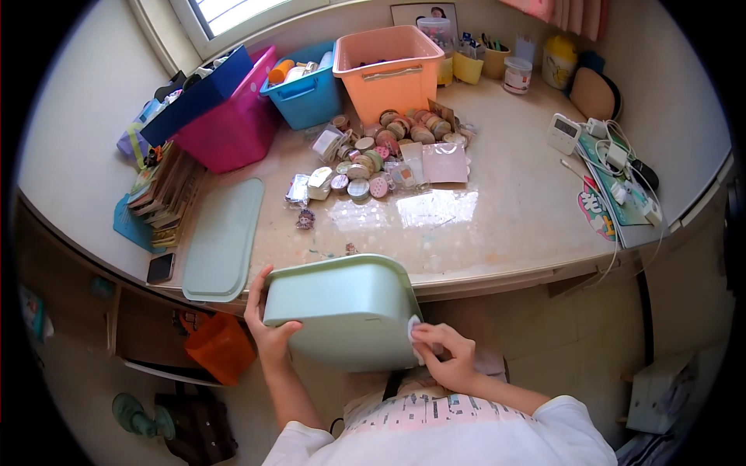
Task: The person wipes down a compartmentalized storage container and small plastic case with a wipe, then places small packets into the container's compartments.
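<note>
A pale green plastic storage box (342,303) is tipped on its side at the desk's front edge, its outer bottom and wall facing me. My left hand (272,322) grips the box by its left end, thumb on the outside. In my right hand (449,353) a white wipe (414,330) is pinched and pressed against the box's right end. A matching pale green lid (224,241) lies flat on the desk to the left. The inside of the box is hidden from view.
Several washi tape rolls (359,189) and small packets are heaped mid-desk. Behind them stand an orange bin (388,85), a blue bin (311,97) and a magenta bin (225,132). A phone (161,268) lies left; white cables (614,155) and a small clock (563,133) sit right.
</note>
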`<move>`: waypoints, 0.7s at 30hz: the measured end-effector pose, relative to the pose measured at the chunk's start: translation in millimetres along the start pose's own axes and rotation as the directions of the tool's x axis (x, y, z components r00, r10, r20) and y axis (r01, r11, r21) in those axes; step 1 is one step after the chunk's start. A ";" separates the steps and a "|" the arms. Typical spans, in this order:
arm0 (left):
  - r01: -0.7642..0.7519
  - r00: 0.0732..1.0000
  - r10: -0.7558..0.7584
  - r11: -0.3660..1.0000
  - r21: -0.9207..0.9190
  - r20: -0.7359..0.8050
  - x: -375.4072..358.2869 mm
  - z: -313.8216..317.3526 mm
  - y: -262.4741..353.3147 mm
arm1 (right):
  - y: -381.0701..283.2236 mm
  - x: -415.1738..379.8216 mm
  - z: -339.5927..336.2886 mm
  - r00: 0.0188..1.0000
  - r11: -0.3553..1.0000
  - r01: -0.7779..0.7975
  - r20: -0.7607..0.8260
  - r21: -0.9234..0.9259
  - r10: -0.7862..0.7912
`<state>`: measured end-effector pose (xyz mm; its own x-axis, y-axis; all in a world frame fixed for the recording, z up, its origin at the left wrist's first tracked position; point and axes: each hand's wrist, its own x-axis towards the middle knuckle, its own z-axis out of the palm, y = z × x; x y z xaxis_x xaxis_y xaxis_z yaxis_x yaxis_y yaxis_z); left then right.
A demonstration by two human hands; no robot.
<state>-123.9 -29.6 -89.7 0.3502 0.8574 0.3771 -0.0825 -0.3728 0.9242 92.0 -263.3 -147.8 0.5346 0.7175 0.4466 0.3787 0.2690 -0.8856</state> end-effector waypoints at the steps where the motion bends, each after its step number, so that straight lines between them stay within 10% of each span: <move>1: -0.007 1.000 0.007 1.000 0.000 -0.004 -4.5 -3.2 7.8 | -2.3 -0.9 -13.2 0.991 0.996 -0.064 0.123 0.059 0.057; 5: -0.161 0.976 0.160 0.987 0.010 -0.146 -32.5 -30.1 45.1 | -25.9 29.8 -77.3 0.983 0.939 -0.113 0.174 0.325 0.058; 9: -0.460 0.870 0.429 0.883 -0.090 -0.243 -34.3 -51.8 88.4 | -29.6 62.0 -122.6 0.972 0.985 0.089 -0.231 0.146 -0.054; 12: -0.473 0.820 0.267 0.814 -0.337 -0.507 -40.4 -176.8 7.0 | -36.8 86.6 -128.8 0.948 0.998 0.060 -0.311 -0.006 -0.059; 17: -0.602 0.794 0.383 0.607 -0.519 -0.472 45.1 -87.5 59.4 | -42.8 114.6 -89.9 0.942 0.882 -0.288 -0.057 0.372 0.331; 21: -0.528 0.812 0.508 0.431 -0.732 -0.286 80.2 -20.6 69.7 | -49.1 117.7 -63.1 0.938 0.742 -0.340 0.147 0.577 0.315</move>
<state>-120.7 20.5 6.2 -0.0244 0.6086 0.7931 -0.9033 -0.3533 0.2433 184.0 -232.6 -43.7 0.5091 0.8521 0.1212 -0.3369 0.3269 -0.8830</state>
